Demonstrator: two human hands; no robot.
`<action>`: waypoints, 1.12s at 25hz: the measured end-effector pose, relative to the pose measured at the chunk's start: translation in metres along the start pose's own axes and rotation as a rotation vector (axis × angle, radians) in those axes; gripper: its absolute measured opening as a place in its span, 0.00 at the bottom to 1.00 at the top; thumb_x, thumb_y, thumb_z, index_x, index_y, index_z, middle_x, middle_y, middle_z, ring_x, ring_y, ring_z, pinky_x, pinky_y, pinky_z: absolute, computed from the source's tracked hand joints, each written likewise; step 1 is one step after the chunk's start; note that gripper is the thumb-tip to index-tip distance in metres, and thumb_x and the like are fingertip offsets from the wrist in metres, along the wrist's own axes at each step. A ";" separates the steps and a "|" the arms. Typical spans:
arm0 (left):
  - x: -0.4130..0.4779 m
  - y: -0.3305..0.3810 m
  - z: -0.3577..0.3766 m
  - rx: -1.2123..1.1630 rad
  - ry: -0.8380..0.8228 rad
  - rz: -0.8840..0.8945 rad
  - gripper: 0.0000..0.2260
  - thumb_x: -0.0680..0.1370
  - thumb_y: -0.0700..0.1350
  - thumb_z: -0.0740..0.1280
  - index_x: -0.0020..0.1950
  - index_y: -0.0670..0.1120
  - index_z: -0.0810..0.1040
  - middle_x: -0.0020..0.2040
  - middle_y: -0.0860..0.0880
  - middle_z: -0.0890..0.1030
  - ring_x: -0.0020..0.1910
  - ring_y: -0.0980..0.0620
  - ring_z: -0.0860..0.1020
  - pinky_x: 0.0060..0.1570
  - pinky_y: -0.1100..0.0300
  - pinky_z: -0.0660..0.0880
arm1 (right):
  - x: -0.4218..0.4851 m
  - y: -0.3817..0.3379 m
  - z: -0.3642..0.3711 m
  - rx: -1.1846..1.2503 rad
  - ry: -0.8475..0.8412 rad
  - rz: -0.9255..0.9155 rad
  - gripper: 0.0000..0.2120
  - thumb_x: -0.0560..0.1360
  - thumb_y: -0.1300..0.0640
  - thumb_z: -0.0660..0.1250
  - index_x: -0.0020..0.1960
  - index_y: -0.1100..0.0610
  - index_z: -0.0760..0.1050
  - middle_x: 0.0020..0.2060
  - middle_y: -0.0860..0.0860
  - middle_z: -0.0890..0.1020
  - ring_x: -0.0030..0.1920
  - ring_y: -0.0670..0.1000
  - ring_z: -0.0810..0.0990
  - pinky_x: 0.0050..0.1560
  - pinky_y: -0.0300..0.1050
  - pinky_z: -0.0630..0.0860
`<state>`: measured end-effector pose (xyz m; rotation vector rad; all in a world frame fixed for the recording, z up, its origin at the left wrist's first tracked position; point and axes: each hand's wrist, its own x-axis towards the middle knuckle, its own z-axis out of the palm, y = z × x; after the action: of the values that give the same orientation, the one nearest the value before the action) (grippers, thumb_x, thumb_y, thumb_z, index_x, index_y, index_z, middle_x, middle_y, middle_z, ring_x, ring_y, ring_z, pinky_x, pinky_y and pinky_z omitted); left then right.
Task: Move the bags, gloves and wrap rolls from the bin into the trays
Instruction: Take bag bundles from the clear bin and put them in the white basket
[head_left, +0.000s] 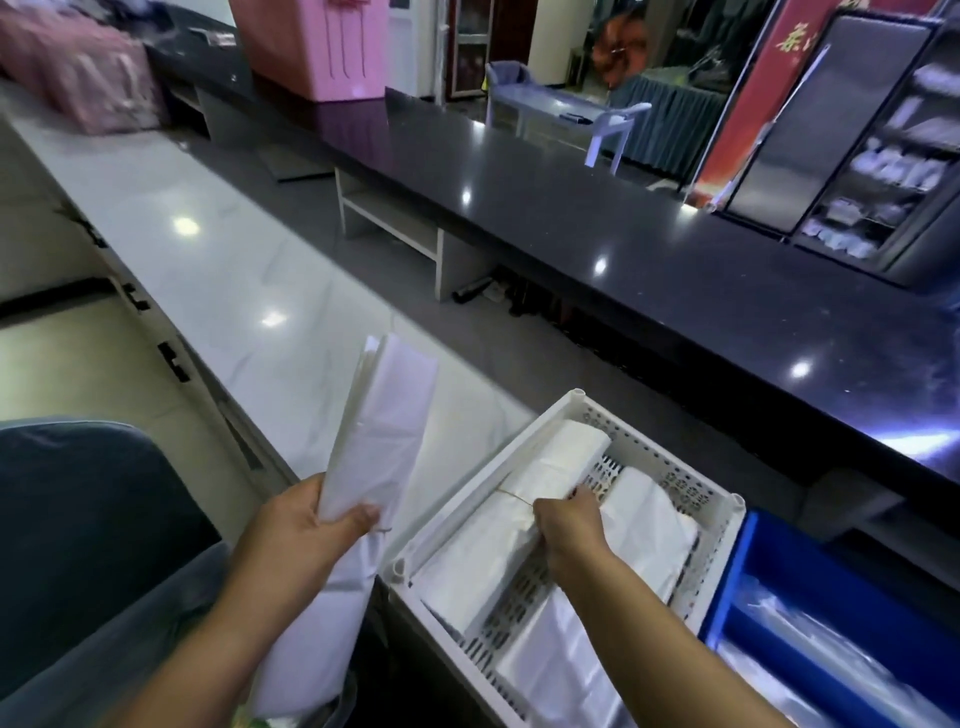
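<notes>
- Head view looks down at two bare hands working over a white perforated tray (691, 483) that sits on the pale tabletop (218, 270), with a blue tray (748, 566) touching its side at 4 o'clock.
- Left hand (311, 525) is closed around the middle of a bundle of folded white bags (374, 436), thumb across the front. The bundle is held in the air just beside the white tray's left rim, and its long axis runs from 7 o'clock up to 1 o'clock.
- Right hand (566, 525) is inside the white tray, fingers curled down and pinching a tied stack of white bags (524, 514) near the string around its middle.
- That stack lies flat in the tray along its left wall, long axis from 7 o'clock to 1 o'clock, nearly parallel to the held bundle.
- A second bag pack (654, 525) lies at 3 o'clock of the right hand, and clear film bags (550, 660) cover the near end of the tray.
- The blue tray holds clear plastic items, too blurred to name.
- The bin named in the task cannot be picked out with certainty here.
- Judged from this, the next placement turns on the left bundle: the tray lies at 3 o'clock of the left hand, which is the nearer one, and the free strip seems to be between the tied stack and the second pack.
</notes>
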<state>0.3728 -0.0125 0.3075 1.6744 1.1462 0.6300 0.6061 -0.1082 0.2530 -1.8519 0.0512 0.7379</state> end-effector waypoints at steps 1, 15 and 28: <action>0.003 0.002 0.002 -0.001 -0.015 -0.002 0.07 0.70 0.48 0.73 0.40 0.61 0.80 0.38 0.60 0.84 0.34 0.60 0.81 0.34 0.61 0.74 | 0.000 -0.001 -0.001 -0.072 -0.033 -0.036 0.10 0.68 0.71 0.60 0.48 0.62 0.71 0.41 0.59 0.78 0.36 0.54 0.75 0.30 0.38 0.69; 0.057 0.056 0.036 0.103 -0.443 0.102 0.11 0.62 0.53 0.68 0.41 0.51 0.80 0.37 0.53 0.85 0.35 0.58 0.81 0.37 0.60 0.75 | -0.027 0.003 -0.082 -1.565 -0.449 -1.018 0.17 0.74 0.62 0.61 0.60 0.49 0.71 0.55 0.49 0.78 0.57 0.53 0.74 0.68 0.53 0.64; 0.016 0.052 0.180 0.455 -0.642 0.346 0.11 0.76 0.44 0.61 0.57 0.45 0.65 0.52 0.42 0.80 0.49 0.40 0.78 0.46 0.52 0.75 | -0.053 0.008 -0.130 -1.663 -0.134 -1.129 0.11 0.57 0.50 0.77 0.35 0.47 0.77 0.36 0.44 0.79 0.45 0.49 0.74 0.57 0.48 0.75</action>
<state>0.5467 -0.0787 0.2833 2.2646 0.5552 -0.0025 0.6207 -0.2394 0.3012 -2.6580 -2.0423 -0.1092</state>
